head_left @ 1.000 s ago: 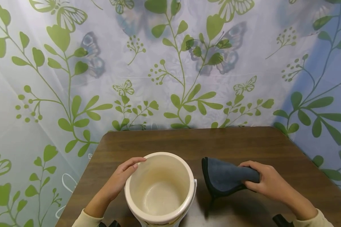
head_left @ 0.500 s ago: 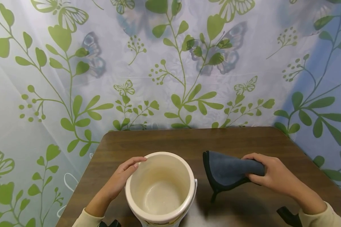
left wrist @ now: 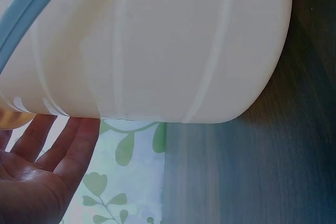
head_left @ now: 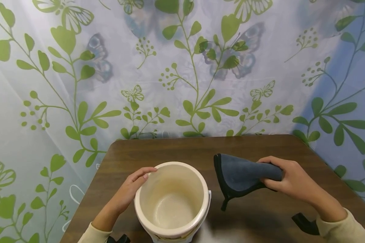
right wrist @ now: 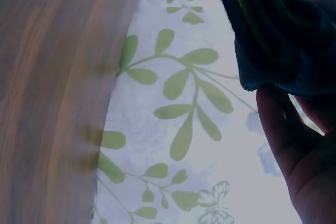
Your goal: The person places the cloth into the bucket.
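A cream bucket [head_left: 170,233] with a white handle stands upright on the wooden table [head_left: 158,148]; its inside shows bare. At its left, my left hand [head_left: 130,189] rests its fingers and thumb against the rim. In the left wrist view, the fingers [left wrist: 79,145] lie fairly straight against the bucket's outer wall [left wrist: 157,51]. Right of the bucket, my right hand [head_left: 292,179] grips a folded blue-grey cloth [head_left: 243,173] with black edging, held above the table. The cloth's loose end fans toward the bucket, and a corner hangs down. Dark folds of the cloth [right wrist: 273,51] show in the right wrist view.
A curtain [head_left: 182,84] printed with green leaves and butterflies hangs behind the table and down both sides. Table surface shows behind and to the right of the bucket. Dark wrist mounts [head_left: 305,223] sit near both sleeves.
My right hand has lifted the cloth higher, shifting slightly right first; the cloth's fanned end has risen with it. The left hand and the bucket stay in place.
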{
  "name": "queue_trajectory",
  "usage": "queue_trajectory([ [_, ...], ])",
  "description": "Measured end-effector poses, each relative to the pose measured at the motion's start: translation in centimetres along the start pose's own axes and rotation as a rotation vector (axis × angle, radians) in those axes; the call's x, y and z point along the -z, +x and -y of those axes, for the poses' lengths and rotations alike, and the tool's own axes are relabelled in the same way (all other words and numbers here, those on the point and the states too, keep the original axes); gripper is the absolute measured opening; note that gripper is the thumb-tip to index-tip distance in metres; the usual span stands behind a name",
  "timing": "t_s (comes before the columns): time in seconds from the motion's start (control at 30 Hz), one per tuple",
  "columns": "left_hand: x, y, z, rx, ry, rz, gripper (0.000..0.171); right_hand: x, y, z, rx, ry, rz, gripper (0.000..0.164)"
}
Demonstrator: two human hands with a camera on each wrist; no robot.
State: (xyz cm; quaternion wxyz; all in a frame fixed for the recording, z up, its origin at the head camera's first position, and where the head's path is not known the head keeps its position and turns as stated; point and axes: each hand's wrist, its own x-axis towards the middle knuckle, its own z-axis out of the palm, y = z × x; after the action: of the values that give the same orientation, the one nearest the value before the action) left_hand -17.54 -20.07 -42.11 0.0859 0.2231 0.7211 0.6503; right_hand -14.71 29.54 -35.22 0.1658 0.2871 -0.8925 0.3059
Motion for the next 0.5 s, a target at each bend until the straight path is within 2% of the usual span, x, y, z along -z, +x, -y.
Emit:
queue_trajectory([
  [0.17,-0.1,0.0,0.0,0.002,-0.002,-0.002,0.038,0.1,0.8,0.4,0.007,0.012,0.008,0.047],
  [0.5,0.0,-0.1,0.1,-0.003,-0.005,-0.005,0.037,0.8,2.6,1.4,0.105,0.030,-0.002,0.051],
])
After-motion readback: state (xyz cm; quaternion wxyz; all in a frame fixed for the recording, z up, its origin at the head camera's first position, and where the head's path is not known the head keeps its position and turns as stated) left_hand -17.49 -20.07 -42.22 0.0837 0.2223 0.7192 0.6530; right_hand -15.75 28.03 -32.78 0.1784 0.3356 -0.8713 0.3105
